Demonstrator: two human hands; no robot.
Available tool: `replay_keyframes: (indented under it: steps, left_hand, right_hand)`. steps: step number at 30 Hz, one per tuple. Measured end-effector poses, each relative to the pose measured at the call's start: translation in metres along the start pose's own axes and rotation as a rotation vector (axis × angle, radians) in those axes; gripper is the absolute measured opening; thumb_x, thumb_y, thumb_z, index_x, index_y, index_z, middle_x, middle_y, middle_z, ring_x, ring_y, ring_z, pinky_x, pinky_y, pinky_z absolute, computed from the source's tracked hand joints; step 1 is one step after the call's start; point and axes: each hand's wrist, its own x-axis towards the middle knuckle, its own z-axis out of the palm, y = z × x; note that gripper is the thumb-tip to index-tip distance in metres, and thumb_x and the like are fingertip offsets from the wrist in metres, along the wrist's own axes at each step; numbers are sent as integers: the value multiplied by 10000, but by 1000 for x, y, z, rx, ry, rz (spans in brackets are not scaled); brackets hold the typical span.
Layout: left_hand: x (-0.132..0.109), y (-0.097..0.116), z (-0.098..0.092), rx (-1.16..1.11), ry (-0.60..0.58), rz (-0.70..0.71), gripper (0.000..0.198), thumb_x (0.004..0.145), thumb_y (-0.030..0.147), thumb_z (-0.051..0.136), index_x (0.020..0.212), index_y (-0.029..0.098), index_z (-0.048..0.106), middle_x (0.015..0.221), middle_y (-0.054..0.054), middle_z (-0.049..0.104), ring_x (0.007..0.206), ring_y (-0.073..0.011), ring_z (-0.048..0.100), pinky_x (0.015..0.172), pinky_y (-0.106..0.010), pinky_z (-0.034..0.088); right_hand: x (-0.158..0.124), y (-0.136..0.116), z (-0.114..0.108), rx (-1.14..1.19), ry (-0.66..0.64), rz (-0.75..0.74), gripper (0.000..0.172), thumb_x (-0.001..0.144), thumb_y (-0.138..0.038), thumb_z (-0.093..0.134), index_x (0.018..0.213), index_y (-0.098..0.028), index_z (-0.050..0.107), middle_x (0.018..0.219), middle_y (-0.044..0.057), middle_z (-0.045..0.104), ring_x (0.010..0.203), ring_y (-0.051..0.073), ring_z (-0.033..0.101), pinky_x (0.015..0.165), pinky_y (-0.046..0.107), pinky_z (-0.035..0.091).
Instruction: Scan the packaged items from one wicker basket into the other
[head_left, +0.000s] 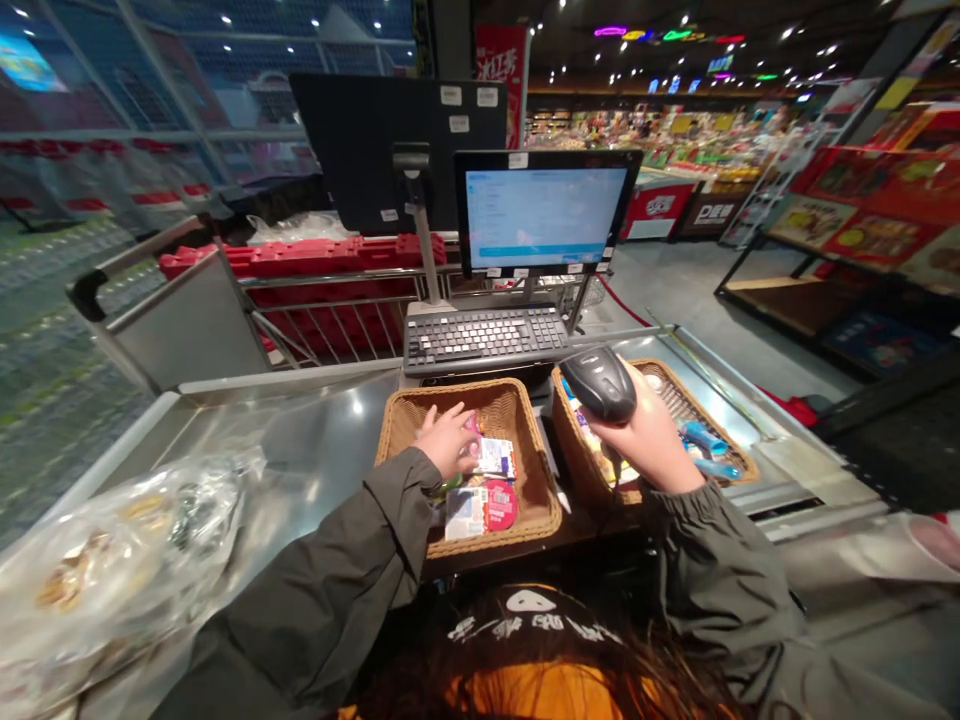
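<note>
My left hand (448, 442) reaches into the left wicker basket (531, 440), palm down with its fingers spread. A small pink item (472, 424) lies between its index finger and thumb, apparently touched. Below the hand are a round red-lidded tub (501, 505) and a white printed package (466, 513); another white and blue packet (496, 457) lies beside the fingers. My right hand (651, 435) grips a black barcode scanner (599, 383) above the right wicker basket (733, 452). Partly hidden under that hand are packaged goods, with blue-wrapped items (705, 438) at the right.
Behind the baskets stand a black keyboard (487, 335) and a lit monitor (546, 215), beside a second screen's dark back (397, 150). Clear plastic bags holding goods (142, 560) lie on the metal counter (322, 420) at left. A cart with red crates (322, 258) stands beyond.
</note>
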Motion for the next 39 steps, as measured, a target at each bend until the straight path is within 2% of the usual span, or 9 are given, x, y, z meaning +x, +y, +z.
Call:
replay_keyframes:
  steps: [3,6,12,18,22,26,30,35,39]
  left_hand:
    - [21,35,-9,-77,108,155,267,738,387,746,988,296,729,1443,-76,515,1396,-344,371,1144,-664,139]
    - [51,73,-12,-109,119,263,247,802,374,694,1032,285,719,1453,-85,503,1397,-329,374,1145,-651,184]
    - [127,137,10,-6,16,375,243,846,273,638,1076,295,714,1489,-97,457,1428,-342,314,1123,-691,180]
    - [184,174,45,114,-184,400,170,841,222,615,925,229,762,1465,-124,484,1443,-367,270,1148,-675,79]
    - [205,183,60,154,-289,375,158,786,184,647,899,166,756,1385,-178,553,1407,-378,339,1158,-655,55]
    - [213,184,67,158,-346,387,143,789,216,631,851,189,757,1305,-123,619,1413,-377,314,1159,-643,30]
    - [216,178,62,135,-390,415,146,734,254,698,862,221,759,1278,-81,645,1385,-343,359,1177,-584,102]
    - [214,168,25,98,-380,468,167,643,247,791,805,259,754,1402,-26,563,1413,-363,310,1149,-649,98]
    - [204,152,-22,-33,-170,428,106,722,319,761,797,250,733,1439,-20,523,1423,-350,301,1136,-679,96]
  right_hand:
    - [-5,24,-28,-65,86,83,610,741,-398,676,1288,-171,532,1304,174,591,1263,374,521,1068,574,413]
    - [-13,46,-51,-114,174,142,558,737,-398,674,1232,-161,574,1284,174,608,1249,374,533,1054,565,432]
    - [-26,72,-73,-128,162,195,637,720,-384,690,1297,-175,523,1331,167,579,1281,369,508,1084,581,405]
    - [-27,86,-83,-77,77,176,628,759,-313,644,1329,-94,497,1371,213,526,1369,365,411,1165,489,332]
    - [-25,102,-84,-13,94,143,659,723,-306,671,1325,-104,496,1345,205,547,1339,368,446,1149,527,350]
    - [-22,119,-80,35,116,119,645,687,-340,714,1281,-159,537,1293,163,596,1323,365,466,1126,554,371]
    - [-21,127,-79,71,111,90,616,706,-338,712,1274,-162,548,1264,161,615,1285,353,506,1121,555,370]
    - [-21,134,-79,61,106,113,649,701,-329,708,1301,-150,535,1316,183,582,1309,366,478,1111,576,374]
    - [-15,135,-76,56,118,122,687,698,-333,709,1327,-142,508,1350,202,554,1315,367,474,1115,572,369]
